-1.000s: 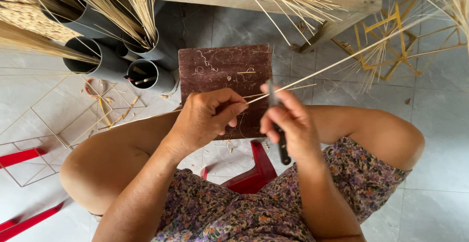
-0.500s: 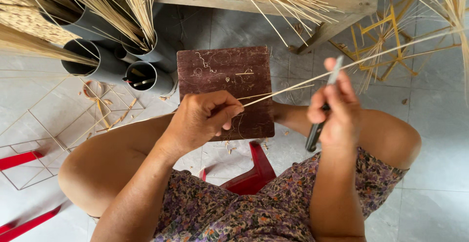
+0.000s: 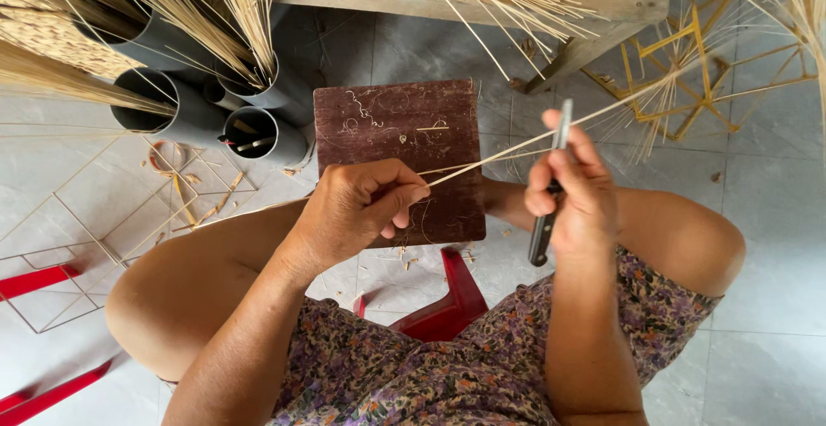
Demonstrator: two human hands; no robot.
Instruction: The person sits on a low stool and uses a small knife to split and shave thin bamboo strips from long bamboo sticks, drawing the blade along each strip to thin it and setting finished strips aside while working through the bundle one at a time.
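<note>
The left hand (image 3: 357, 211) is curled into a loose fist, knuckles up, thumb and forefinger pinched together at its right side, its forearm running down and left over the left knee. The right hand (image 3: 572, 189) is raised, fingers closed in a grip, wrist bent, forearm rising straight from below.

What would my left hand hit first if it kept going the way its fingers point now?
Probably the right hand with its knife: the left hand points rightward along the thin bamboo strip it pinches. Depth is unclear, though; below lies only the brown board.
</note>
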